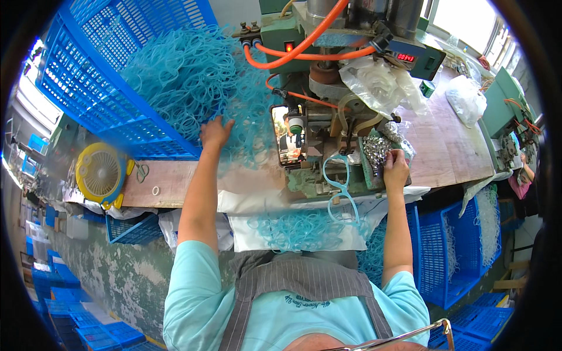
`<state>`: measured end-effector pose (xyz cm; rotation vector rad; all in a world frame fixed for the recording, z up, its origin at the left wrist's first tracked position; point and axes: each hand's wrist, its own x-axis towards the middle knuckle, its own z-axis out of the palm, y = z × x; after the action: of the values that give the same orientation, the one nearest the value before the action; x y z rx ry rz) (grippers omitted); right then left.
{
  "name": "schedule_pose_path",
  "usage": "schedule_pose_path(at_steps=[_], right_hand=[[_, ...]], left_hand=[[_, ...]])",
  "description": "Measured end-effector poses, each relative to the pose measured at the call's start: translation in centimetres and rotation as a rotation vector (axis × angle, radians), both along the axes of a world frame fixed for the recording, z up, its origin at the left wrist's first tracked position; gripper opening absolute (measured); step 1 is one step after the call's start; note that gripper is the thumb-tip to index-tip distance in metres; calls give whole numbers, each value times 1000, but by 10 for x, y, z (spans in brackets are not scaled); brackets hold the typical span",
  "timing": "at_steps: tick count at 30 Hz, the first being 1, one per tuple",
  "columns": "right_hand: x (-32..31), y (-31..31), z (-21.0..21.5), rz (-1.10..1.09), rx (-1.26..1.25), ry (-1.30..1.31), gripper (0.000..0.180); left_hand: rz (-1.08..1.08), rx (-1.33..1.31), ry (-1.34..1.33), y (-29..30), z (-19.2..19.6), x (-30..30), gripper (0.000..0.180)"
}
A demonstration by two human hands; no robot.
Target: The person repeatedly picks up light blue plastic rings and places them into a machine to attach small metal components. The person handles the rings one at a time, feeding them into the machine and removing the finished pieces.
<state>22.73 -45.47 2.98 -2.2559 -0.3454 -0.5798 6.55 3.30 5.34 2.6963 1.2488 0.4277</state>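
My left hand [216, 132] is at the near edge of a big heap of light-blue rubbery loops [181, 76], fingers spread and touching some. That heap spills out of a tipped blue plastic crate [111, 99]. My right hand [396, 169] is at a small pile of shiny metal pieces [376, 153], its fingers pinched together; what they hold is too small to make out. Between my hands, a light-blue loop strap [351, 196] hangs from the green press machine [304, 182] and over the table edge. More loops [298, 229] lie on a white cloth across my lap.
A phone [289, 137] leans on the press, left of its tooling. Orange air hoses [304, 55] curve across the top. At the left stand a yellow fan [100, 172] and scissors [142, 172]. Plastic bags [465, 99] lie at the right. Blue crates [451, 251] stand below the table.
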Motion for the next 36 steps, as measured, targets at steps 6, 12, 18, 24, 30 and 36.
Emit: schedule_pose_path(at_steps=[6, 12, 18, 24, 30, 36], right_hand=[[-3, 0, -1, 60, 74, -87, 8], [-5, -3, 3, 82, -41, -171, 6], [-28, 26, 31, 189, 355, 161, 12], [-72, 49, 79, 441, 525, 201, 14], [-96, 70, 108, 418, 556, 372, 35], [-100, 82, 122, 440, 568, 329, 45]], left_hand=[[-142, 348, -367, -53, -54, -35, 28], [-185, 607, -662, -75, -15, -50, 11], [-135, -80, -1074, -104, 32, -44, 12], [-245, -553, -1150, -162, 50, -35, 21], [-412, -523, -1173, -205, 56, -35, 16], [-896, 115, -1035, -232, 73, -41, 11]])
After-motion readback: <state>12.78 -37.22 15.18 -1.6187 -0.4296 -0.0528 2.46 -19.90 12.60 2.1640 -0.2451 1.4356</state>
